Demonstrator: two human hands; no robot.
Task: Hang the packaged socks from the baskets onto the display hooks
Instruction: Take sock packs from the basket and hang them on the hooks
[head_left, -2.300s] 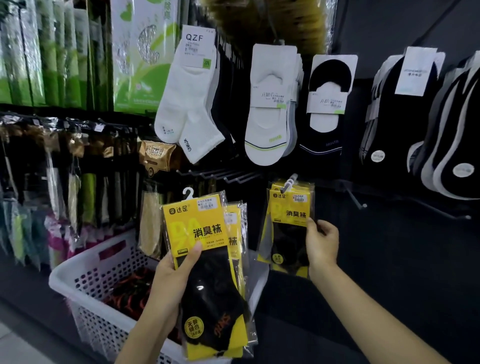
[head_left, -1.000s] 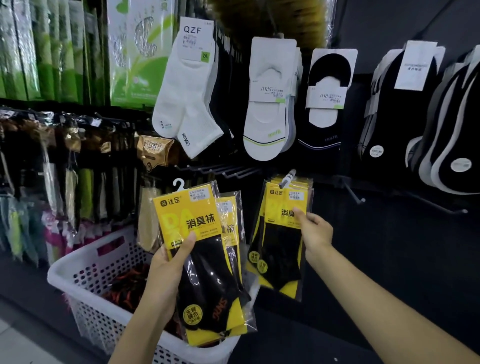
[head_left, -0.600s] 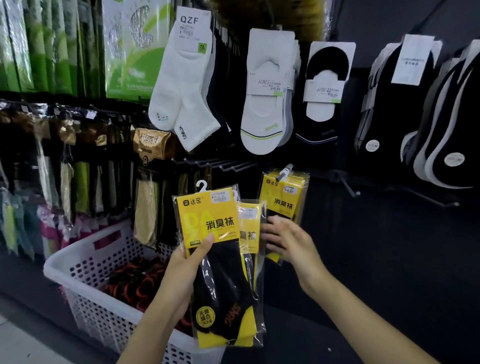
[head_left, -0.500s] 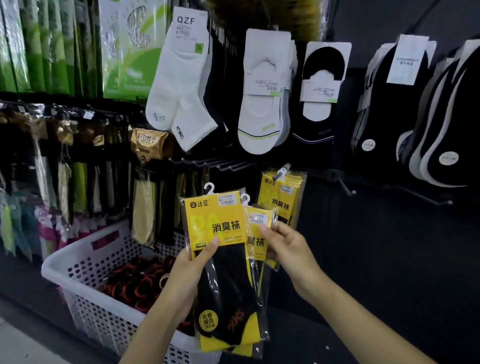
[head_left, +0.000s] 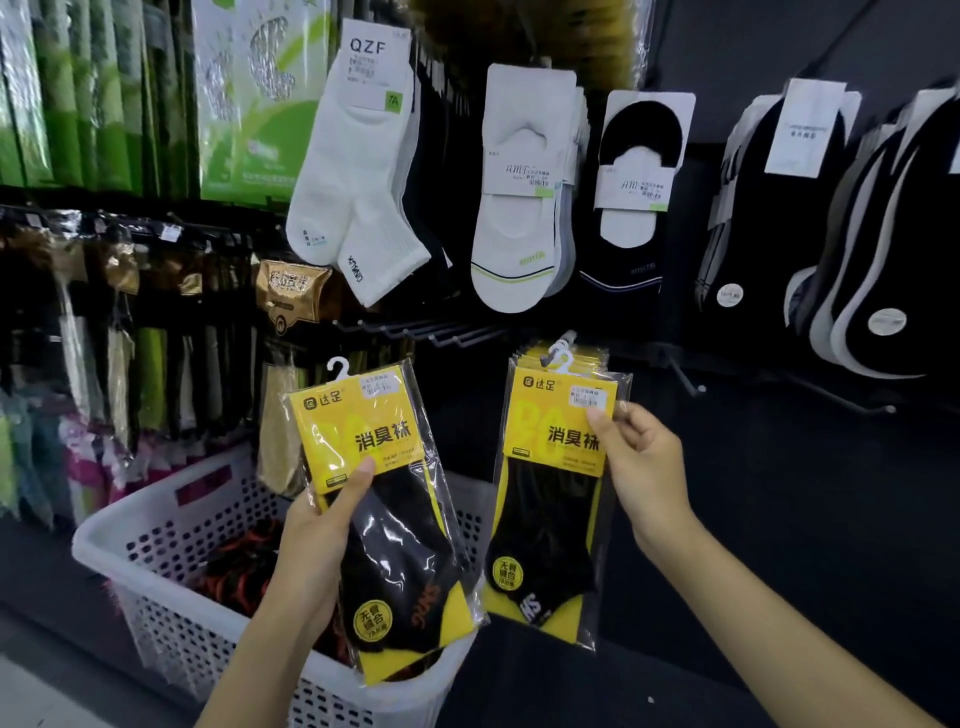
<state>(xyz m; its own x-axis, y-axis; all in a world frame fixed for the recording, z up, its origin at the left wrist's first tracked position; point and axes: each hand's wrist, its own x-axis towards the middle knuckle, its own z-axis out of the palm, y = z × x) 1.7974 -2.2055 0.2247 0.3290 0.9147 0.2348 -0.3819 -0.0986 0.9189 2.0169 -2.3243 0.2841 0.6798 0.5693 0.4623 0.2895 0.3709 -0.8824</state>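
Head view: the right hand (head_left: 641, 467) pinches the right pack (head_left: 550, 499) by its upper right edge, thumb on the yellow card and the fingers curled behind. The left hand (head_left: 311, 545) grips the left pack (head_left: 384, 519) at mid-height, thumb across the front, and holds it over the basket (head_left: 130, 514), where more socks lie.

Both packs stand nearly upright, long axis vertical, white hangers on top. The hanger (head_left: 564, 364) of the right pack sits just below the tip of the hook (head_left: 568, 338), which juts toward the camera with hung packs (head_left: 597, 358) behind it. Whether the hanger is already over the tip I cannot tell.

The hook lies up and slightly left of the right hand, the nearer hand by far. The next move probably needs a short lift and a push back along the hook.
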